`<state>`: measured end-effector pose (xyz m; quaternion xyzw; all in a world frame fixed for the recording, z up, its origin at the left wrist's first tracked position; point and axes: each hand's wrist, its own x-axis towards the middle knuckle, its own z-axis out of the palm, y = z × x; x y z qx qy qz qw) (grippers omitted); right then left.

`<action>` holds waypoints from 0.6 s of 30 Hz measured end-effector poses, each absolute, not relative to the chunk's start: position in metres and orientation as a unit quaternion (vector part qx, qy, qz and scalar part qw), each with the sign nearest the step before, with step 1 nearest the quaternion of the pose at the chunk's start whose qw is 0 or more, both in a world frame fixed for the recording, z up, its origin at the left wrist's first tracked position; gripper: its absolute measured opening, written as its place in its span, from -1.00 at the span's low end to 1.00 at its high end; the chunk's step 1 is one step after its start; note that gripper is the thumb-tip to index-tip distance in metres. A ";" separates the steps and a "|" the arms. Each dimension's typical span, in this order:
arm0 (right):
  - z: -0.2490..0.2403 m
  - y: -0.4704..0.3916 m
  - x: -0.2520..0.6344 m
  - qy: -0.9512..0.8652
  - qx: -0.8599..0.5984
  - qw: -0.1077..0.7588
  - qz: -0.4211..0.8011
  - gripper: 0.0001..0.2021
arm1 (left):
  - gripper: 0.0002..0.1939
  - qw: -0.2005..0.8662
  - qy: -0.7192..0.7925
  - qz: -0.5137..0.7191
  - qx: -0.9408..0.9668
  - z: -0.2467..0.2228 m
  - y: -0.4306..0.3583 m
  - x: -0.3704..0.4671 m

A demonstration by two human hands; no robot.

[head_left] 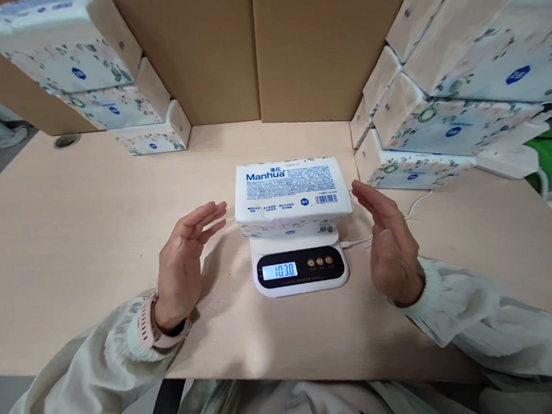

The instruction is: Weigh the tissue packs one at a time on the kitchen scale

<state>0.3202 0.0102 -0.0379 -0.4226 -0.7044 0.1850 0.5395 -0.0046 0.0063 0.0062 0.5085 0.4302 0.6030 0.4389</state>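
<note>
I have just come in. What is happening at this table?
A person's left hand and right hand are open at either side of a white Manhua pack, without gripping it. The pack lies on a scale, whose lit display appears to read 103.8. Similar packs are stacked behind on both sides.

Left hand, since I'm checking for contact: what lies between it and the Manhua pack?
In the head view, only bare table separates the left hand from the pack.

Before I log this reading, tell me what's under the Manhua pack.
Under the pack is a white scale; its front, with a lit display and three buttons, shows. The rest is covered by the pack and cannot be seen.
</note>
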 end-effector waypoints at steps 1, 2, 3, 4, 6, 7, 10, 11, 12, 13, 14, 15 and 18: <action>-0.038 0.010 0.320 -0.704 -0.418 0.544 0.185 -0.43 | -0.51 0.439 0.432 0.602 0.508 0.006 0.006 -0.004; -0.039 0.011 0.320 -0.703 -0.413 0.548 0.185 -0.42 | -0.51 0.438 0.434 0.602 0.508 0.007 0.007 -0.004; -0.039 0.011 0.320 -0.703 -0.410 0.551 0.185 -0.42 | -0.51 0.437 0.435 0.601 0.509 0.007 0.007 -0.004; -0.039 0.011 0.320 -0.703 -0.411 0.551 0.184 -0.41 | -0.50 0.436 0.436 0.600 0.510 0.007 0.007 -0.004; -0.038 0.010 0.319 -0.705 -0.410 0.548 0.183 -0.41 | -0.50 0.434 0.437 0.599 0.511 0.007 0.007 -0.004; -0.037 0.010 0.319 -0.707 -0.410 0.546 0.184 -0.41 | -0.50 0.434 0.436 0.599 0.512 0.007 0.006 -0.004; -0.033 0.008 0.317 -0.711 -0.410 0.538 0.192 -0.43 | -0.53 0.438 0.430 0.598 0.516 0.006 0.006 -0.004; -0.031 0.007 0.317 -0.711 -0.411 0.535 0.195 -0.43 | -0.54 0.439 0.430 0.596 0.517 0.007 0.006 -0.004; -0.030 0.006 0.317 -0.712 -0.414 0.532 0.197 -0.43 | -0.54 0.439 0.431 0.595 0.517 0.007 0.006 -0.004; -0.030 0.006 0.316 -0.712 -0.417 0.529 0.198 -0.43 | -0.54 0.438 0.434 0.594 0.516 0.007 0.006 -0.004; -0.029 0.005 0.316 -0.714 -0.418 0.526 0.197 -0.43 | -0.53 0.437 0.436 0.594 0.516 0.007 0.006 -0.004; -0.029 0.005 0.316 -0.715 -0.420 0.523 0.197 -0.43 | -0.53 0.436 0.437 0.595 0.515 0.007 0.006 -0.004; -0.029 0.006 0.316 -0.717 -0.417 0.524 0.194 -0.43 | -0.54 0.436 0.436 0.597 0.513 0.007 0.006 -0.004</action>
